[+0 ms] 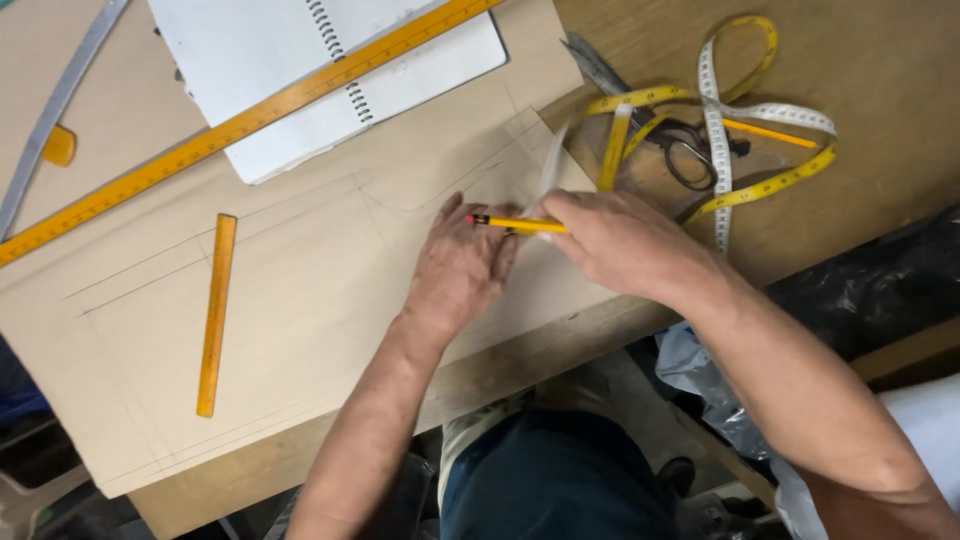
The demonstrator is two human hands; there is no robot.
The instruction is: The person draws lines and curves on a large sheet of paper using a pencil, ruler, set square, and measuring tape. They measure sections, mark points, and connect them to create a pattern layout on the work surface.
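Note:
My left hand point(462, 262) lies flat, fingers spread, on a large sheet of tan pattern paper point(300, 300) marked with drawn pencil lines. My right hand point(618, 240) grips a yellow pencil point(515, 224) with a red end, lying across the back of my left fingers. Under my right fingers a clear curved ruler point(550, 170) rests on the paper's right edge; whether that hand also presses it I cannot tell.
A short orange ruler point(216, 312) lies on the paper at left. A long yellow ruler point(250, 122) crosses a white spiral notebook point(330, 70). A yellow tape measure point(720, 130), scissors point(685, 150), a second pencil point(770, 133) sit at right; a grey curved ruler point(55, 105) lies far left.

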